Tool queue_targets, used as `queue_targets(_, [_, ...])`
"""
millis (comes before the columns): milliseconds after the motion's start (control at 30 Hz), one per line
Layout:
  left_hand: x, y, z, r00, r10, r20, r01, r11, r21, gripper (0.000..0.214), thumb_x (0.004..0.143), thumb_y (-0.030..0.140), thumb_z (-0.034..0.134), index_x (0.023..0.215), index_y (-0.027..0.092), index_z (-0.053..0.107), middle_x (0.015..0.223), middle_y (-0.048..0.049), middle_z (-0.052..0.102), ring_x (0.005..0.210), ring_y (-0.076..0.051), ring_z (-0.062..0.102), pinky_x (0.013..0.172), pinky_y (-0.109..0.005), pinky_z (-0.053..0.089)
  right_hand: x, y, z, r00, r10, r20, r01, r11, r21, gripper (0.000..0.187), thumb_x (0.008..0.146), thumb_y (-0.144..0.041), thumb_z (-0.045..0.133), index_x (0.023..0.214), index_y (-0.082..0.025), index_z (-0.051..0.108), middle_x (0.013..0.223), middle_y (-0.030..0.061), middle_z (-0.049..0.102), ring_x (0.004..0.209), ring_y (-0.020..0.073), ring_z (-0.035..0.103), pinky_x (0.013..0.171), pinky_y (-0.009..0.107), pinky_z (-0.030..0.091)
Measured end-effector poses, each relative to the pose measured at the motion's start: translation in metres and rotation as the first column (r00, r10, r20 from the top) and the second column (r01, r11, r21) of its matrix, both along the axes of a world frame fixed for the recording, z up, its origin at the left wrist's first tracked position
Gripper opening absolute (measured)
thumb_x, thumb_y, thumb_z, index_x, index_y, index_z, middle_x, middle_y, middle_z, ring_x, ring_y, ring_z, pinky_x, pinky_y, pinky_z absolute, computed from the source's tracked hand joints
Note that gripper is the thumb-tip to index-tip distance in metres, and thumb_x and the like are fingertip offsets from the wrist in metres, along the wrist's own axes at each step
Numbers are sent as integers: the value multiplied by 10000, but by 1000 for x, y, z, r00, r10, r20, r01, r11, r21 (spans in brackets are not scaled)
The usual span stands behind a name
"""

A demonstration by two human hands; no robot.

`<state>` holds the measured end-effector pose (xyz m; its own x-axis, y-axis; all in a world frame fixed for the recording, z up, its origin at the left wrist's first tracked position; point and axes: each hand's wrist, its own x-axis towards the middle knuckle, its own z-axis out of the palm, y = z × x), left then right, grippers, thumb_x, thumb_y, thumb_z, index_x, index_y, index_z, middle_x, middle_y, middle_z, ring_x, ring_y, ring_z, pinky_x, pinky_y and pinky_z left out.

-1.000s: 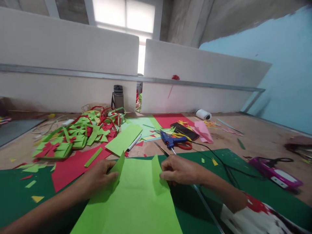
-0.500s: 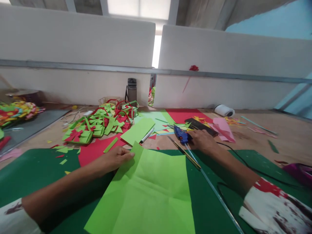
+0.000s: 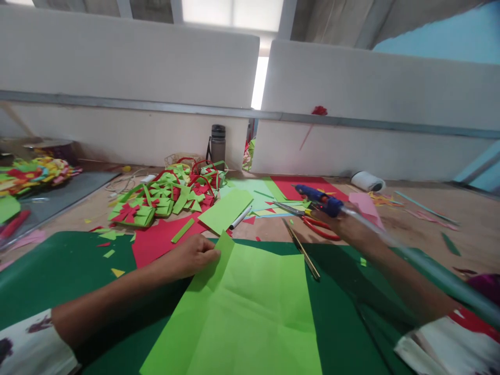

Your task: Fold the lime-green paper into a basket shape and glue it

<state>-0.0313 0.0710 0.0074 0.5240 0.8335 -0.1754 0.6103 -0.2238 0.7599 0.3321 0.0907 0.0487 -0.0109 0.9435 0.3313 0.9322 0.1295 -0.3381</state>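
My left hand (image 3: 199, 253) pinches the left edge of a large light-green creased paper sheet (image 3: 258, 307), thumb on top. The sheet lies on a dark green mat (image 3: 89, 260). Above the table, my right hand (image 3: 338, 221) is closed around a blue glue gun (image 3: 322, 200), its nozzle pointing left and a long clear glue stick (image 3: 425, 263) trailing from its back. Red-handled scissors (image 3: 320, 229) rest just below that hand. A thin gold-and-dark stick (image 3: 300, 250) lies beside the sheet's right corner.
Folded green and red paper baskets (image 3: 167, 195) are piled at the back left, with a bottle (image 3: 217, 146) behind. A capped marker (image 3: 240, 217) rests beside a smaller green sheet (image 3: 224, 208). Farther right sit pink paper (image 3: 365, 205) and a white roll (image 3: 367, 181). A white partition (image 3: 136, 135) stands behind.
My right hand has picked up the glue gun from the table, its glue stick swinging right, uncovering the scissors. My left hand stays on the sheet. The view has shifted slightly left.
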Motion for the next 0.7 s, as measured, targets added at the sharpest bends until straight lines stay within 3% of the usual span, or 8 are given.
queue_targets(100, [3,-2,1,1000,0,-23,1,998,58,350,765,405,421,523,205,267,497,56,225,436,-73,204,418,-236,150,-20,-12,6,989,25,-147,-31,999,-41,602,834,-688,309,718,-178,608,616,72,619,542,195,589,511,321,474])
queue_targets(167, [5,-3,2,999,0,-45,4,996,87,324,756,373,414,520,202,271,495,52,231,436,-74,215,417,-234,154,-38,-25,14,922,104,-372,-156,981,-113,622,752,-754,403,812,-177,629,715,80,658,638,206,635,582,315,513])
queue_targets(233, [5,-3,2,997,-5,-72,13,994,109,298,749,342,406,521,199,279,492,49,238,434,-75,223,416,-233,156,-54,-40,24,850,141,-508,-285,934,-218,592,681,-758,515,776,-190,649,700,69,658,659,217,643,604,321,524])
queue_targets(367, [4,-3,2,990,-13,-141,36,986,161,279,748,293,391,521,196,262,499,45,230,439,-79,223,424,-241,153,-73,-70,38,892,250,-377,-367,887,-279,578,741,-717,468,509,-217,642,623,72,644,595,200,579,572,323,480])
queue_targets(500, [2,-7,9,965,43,-258,22,970,243,283,740,239,408,501,187,265,491,36,239,435,-86,224,442,-260,146,-80,-84,37,889,242,-389,-391,843,-370,538,791,-625,448,468,-228,614,573,60,633,613,202,564,631,329,470])
queue_targets(567, [1,-13,17,937,106,-333,-3,955,295,268,747,256,448,509,182,349,488,22,295,439,-103,272,456,-271,153,-83,-85,32,895,210,-394,-385,809,-445,480,785,-564,476,466,-225,597,604,57,643,644,207,578,631,317,469])
queue_targets(633, [2,-22,28,899,195,-392,-46,933,357,169,752,303,510,652,167,511,553,-17,426,502,-159,392,475,-274,193,-87,-83,26,912,169,-373,-354,785,-509,411,762,-505,512,473,-221,581,619,49,640,633,198,575,604,301,462])
queue_targets(700, [5,-34,37,860,269,-435,-44,886,461,253,745,308,570,942,148,575,753,-93,559,687,-264,508,524,-294,285,-91,-80,21,916,153,-372,-345,775,-530,365,750,-470,530,493,-213,562,599,39,616,588,178,548,567,286,447])
